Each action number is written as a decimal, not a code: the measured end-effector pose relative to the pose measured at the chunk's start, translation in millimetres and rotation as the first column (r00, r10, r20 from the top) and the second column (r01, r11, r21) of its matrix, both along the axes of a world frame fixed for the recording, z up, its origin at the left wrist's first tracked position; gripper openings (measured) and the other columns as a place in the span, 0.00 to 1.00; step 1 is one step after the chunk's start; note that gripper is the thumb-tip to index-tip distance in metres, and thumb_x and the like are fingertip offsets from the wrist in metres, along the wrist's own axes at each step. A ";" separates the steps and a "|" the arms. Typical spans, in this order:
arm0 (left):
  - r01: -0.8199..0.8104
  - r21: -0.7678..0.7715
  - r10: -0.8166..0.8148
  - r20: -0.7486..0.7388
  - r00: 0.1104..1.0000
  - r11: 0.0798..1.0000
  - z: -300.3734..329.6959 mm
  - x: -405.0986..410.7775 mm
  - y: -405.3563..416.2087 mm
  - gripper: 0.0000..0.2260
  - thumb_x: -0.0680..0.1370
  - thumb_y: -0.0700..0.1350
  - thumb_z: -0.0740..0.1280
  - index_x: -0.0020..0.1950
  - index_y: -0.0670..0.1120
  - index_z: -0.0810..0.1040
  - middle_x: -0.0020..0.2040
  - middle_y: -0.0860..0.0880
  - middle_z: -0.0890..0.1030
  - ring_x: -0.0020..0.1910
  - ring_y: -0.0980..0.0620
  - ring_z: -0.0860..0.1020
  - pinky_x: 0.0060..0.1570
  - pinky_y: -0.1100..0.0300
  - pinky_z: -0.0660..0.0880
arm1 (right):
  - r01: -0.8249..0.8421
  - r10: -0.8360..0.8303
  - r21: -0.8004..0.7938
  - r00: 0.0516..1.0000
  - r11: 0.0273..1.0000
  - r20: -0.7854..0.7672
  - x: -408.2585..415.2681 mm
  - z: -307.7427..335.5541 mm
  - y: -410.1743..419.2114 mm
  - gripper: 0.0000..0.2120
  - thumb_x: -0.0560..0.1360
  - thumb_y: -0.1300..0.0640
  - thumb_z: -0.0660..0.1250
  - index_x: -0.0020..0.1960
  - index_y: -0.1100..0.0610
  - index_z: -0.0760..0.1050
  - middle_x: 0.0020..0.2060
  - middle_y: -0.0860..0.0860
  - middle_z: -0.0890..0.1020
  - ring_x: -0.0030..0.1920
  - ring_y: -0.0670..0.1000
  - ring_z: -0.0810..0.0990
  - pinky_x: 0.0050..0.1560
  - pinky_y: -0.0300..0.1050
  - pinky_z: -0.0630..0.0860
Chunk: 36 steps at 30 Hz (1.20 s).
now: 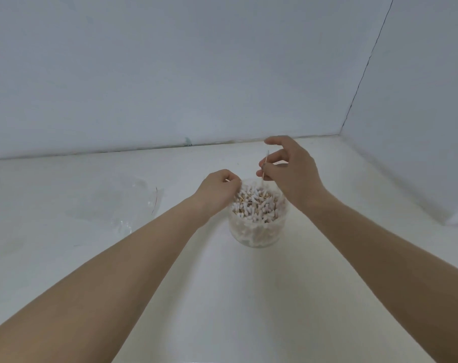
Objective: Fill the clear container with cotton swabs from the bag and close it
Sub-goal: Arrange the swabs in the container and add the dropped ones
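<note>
We see the clear container (256, 226) standing just right of the frame's centre on the white table (222, 297), open at the top and packed to the rim with cotton swabs (256, 203). Through its wall the swabs show only as a pale blur, and we cannot make out single ones lower down. No lid shows on it.

Our right hand (293, 174) hangs over the far right edge of the container, thumb and forefinger pinching a single swab (264, 169) that stands nearly upright; its upper tip looks faintly bluish, and its lower end reaches down toward the heap, though we cannot tell whether it touches. The other fingers arch loosely above.

Our left hand (218, 188) sits at the container's left rim with fingers curled inward. A small pale sliver shows at the fingertips, but the fingers hide what lies under them, so we cannot tell whether they hold a swab or only touch the pile.

At middle left of the frame lies the bag (123, 203), flat, crumpled and so transparent that its outline is hard to follow; a thin dark line shows near its right edge.

We can read no writing or label anywhere. Both forearms are cut off by the lower frame edge.
</note>
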State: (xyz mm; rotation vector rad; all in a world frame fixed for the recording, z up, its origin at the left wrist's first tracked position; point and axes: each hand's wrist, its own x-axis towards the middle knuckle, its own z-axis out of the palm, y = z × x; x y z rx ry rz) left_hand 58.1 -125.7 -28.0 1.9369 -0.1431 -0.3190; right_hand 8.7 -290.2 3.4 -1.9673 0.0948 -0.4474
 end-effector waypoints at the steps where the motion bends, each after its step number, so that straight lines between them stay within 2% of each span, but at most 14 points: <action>1: 0.007 -0.013 -0.007 -0.004 1.000 1.000 1.2 -1.3 -1.5 0.08 0.82 0.43 0.62 0.54 0.45 0.82 0.50 0.51 0.82 0.49 0.52 0.79 0.53 0.56 0.78 | 0.015 -0.014 -0.060 0.999 0.998 0.030 1.2 -3.1 3.6 0.15 0.77 0.65 0.66 0.60 0.51 0.76 0.43 0.50 0.84 0.40 0.45 0.86 0.47 0.45 0.83; 3: 0.007 -0.038 -0.008 -0.016 1.000 0.999 4.2 -2.0 -4.2 0.11 0.82 0.44 0.60 0.55 0.46 0.83 0.52 0.54 0.82 0.51 0.54 0.79 0.51 0.58 0.76 | 0.041 -0.033 -0.115 0.997 0.993 0.076 3.6 -8.9 9.1 0.11 0.77 0.63 0.65 0.57 0.51 0.75 0.43 0.48 0.84 0.40 0.42 0.86 0.46 0.41 0.80; 7: -0.022 -0.071 0.020 -0.027 0.999 0.997 9.7 -0.3 -9.6 0.13 0.83 0.45 0.59 0.56 0.46 0.84 0.57 0.52 0.83 0.58 0.51 0.79 0.53 0.57 0.74 | 0.101 -0.082 -0.138 0.988 0.985 0.132 6.7 -16.0 10.6 0.05 0.79 0.59 0.65 0.53 0.51 0.74 0.44 0.47 0.84 0.42 0.44 0.86 0.45 0.40 0.78; 10: -0.014 -0.045 0.014 -0.008 1.000 0.999 11.3 1.7 -13.5 0.13 0.83 0.46 0.60 0.58 0.45 0.83 0.56 0.52 0.83 0.59 0.51 0.79 0.54 0.57 0.74 | 0.100 -0.081 -0.198 0.992 0.975 0.101 8.9 -23.7 7.1 0.02 0.79 0.57 0.66 0.51 0.51 0.74 0.44 0.46 0.83 0.43 0.45 0.85 0.45 0.41 0.78; 12: -0.003 -0.027 0.002 -0.013 1.000 1.000 13.1 2.3 -15.3 0.13 0.83 0.48 0.60 0.58 0.45 0.82 0.55 0.53 0.83 0.59 0.51 0.79 0.52 0.59 0.73 | 0.083 -0.063 -0.267 0.995 0.960 0.083 9.8 -30.6 3.7 0.01 0.79 0.58 0.67 0.49 0.53 0.76 0.43 0.45 0.83 0.46 0.43 0.83 0.48 0.37 0.77; 15: 0.025 0.012 -0.025 -0.037 0.999 1.000 16.9 3.0 -18.3 0.16 0.83 0.53 0.59 0.61 0.45 0.80 0.56 0.52 0.82 0.60 0.49 0.78 0.52 0.56 0.73 | 0.036 -0.037 -0.314 0.999 0.949 0.002 9.6 -35.0 -0.7 0.05 0.79 0.56 0.67 0.48 0.54 0.81 0.45 0.43 0.84 0.50 0.42 0.80 0.51 0.30 0.71; 18: 0.037 0.049 -0.034 -0.055 0.998 0.998 19.2 4.8 -21.4 0.18 0.83 0.56 0.59 0.62 0.45 0.79 0.58 0.51 0.81 0.59 0.49 0.78 0.51 0.55 0.71 | 0.010 -0.033 -0.193 0.992 0.981 -0.118 10.4 -32.0 -4.7 0.07 0.79 0.54 0.67 0.48 0.53 0.84 0.46 0.44 0.86 0.51 0.43 0.82 0.51 0.36 0.74; 20: 0.036 0.063 -0.032 -0.051 0.998 0.997 18.6 6.5 -23.5 0.18 0.82 0.55 0.60 0.61 0.44 0.79 0.60 0.48 0.82 0.59 0.47 0.79 0.51 0.54 0.73 | 0.059 -0.046 0.081 0.987 0.995 -0.154 12.4 -27.6 -7.8 0.08 0.78 0.55 0.66 0.48 0.53 0.84 0.45 0.46 0.86 0.50 0.46 0.84 0.53 0.42 0.78; 22: 0.029 0.068 -0.025 -0.054 0.998 0.997 16.5 6.6 -26.9 0.19 0.82 0.54 0.61 0.62 0.42 0.79 0.61 0.44 0.82 0.60 0.44 0.80 0.58 0.50 0.76 | 0.119 -0.033 0.408 0.977 0.905 -0.212 14.2 -21.5 -10.7 0.08 0.78 0.57 0.65 0.51 0.57 0.82 0.47 0.52 0.87 0.51 0.52 0.86 0.55 0.48 0.81; 24: 0.028 0.088 -0.025 -0.036 0.999 0.996 12.6 4.9 -30.6 0.19 0.82 0.54 0.63 0.62 0.40 0.79 0.61 0.43 0.83 0.59 0.43 0.81 0.62 0.47 0.77 | 0.171 -0.005 0.535 0.955 0.828 -0.298 15.7 -19.0 -13.7 0.09 0.80 0.57 0.63 0.53 0.59 0.80 0.49 0.55 0.87 0.51 0.54 0.86 0.50 0.47 0.80; 26: 0.025 0.105 -0.024 -0.007 1.000 0.994 8.9 4.5 -32.4 0.16 0.81 0.52 0.66 0.60 0.40 0.80 0.57 0.45 0.84 0.55 0.46 0.82 0.59 0.49 0.78 | 0.183 0.053 0.565 0.926 0.804 -0.375 14.9 -18.6 -12.5 0.11 0.81 0.55 0.61 0.54 0.59 0.79 0.49 0.55 0.87 0.47 0.54 0.85 0.47 0.47 0.79; 30: 0.027 0.098 -0.029 0.011 1.000 0.995 6.5 5.5 -32.3 0.11 0.79 0.50 0.71 0.55 0.43 0.81 0.48 0.51 0.83 0.45 0.52 0.81 0.43 0.58 0.78 | 0.186 0.084 0.554 0.901 0.811 -0.425 18.0 -24.6 -9.5 0.10 0.80 0.53 0.63 0.52 0.58 0.79 0.46 0.53 0.87 0.42 0.55 0.84 0.48 0.48 0.79; 34: 0.016 0.109 -0.020 0.032 0.999 0.994 5.1 6.2 -34.1 0.09 0.78 0.50 0.73 0.49 0.46 0.79 0.42 0.52 0.80 0.42 0.52 0.79 0.38 0.60 0.74 | 0.139 0.029 0.408 0.925 0.902 -0.379 24.1 -31.7 -6.7 0.07 0.79 0.56 0.64 0.49 0.57 0.79 0.42 0.50 0.82 0.39 0.48 0.79 0.42 0.41 0.76; 36: 0.036 0.107 -0.039 0.021 0.999 0.994 5.1 6.4 -34.1 0.10 0.78 0.51 0.73 0.50 0.46 0.79 0.44 0.51 0.81 0.42 0.52 0.79 0.39 0.60 0.74 | 0.074 0.039 0.286 0.929 0.955 -0.369 26.8 -30.4 -8.2 0.05 0.79 0.57 0.64 0.51 0.57 0.78 0.42 0.50 0.80 0.39 0.46 0.78 0.40 0.39 0.75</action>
